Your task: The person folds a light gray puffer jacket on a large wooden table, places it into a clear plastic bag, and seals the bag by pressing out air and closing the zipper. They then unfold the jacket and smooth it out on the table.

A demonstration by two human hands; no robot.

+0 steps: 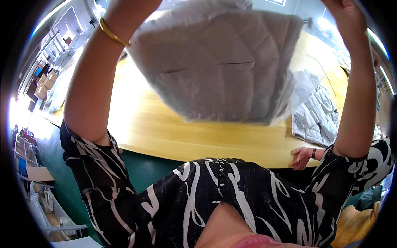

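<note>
A grey folded fabric piece in a clear plastic bag (pixel 214 71) hangs in the air above the table, blurred at its edges. My left hand lies beyond the top edge; only the raised forearm with a gold bracelet (pixel 112 34) shows, beside the bag's left side. At the upper right, my right hand (pixel 345 11) is raised and cut off by the frame, well apart from the visible part of the bag. Its fingers are mostly hidden. A pale grey quilted garment (pixel 316 116) lies on the table at the right, with clear plastic (pixel 304 85) over its far part.
The yellow wood-look table (pixel 173 136) curves before me. Another person's hand (pixel 301 158) with a dark wristband rests on its near edge at the right. Cardboard boxes (pixel 46 82) stand far left. A metal rack (pixel 62 228) is at lower left, over a green floor (pixel 149 167).
</note>
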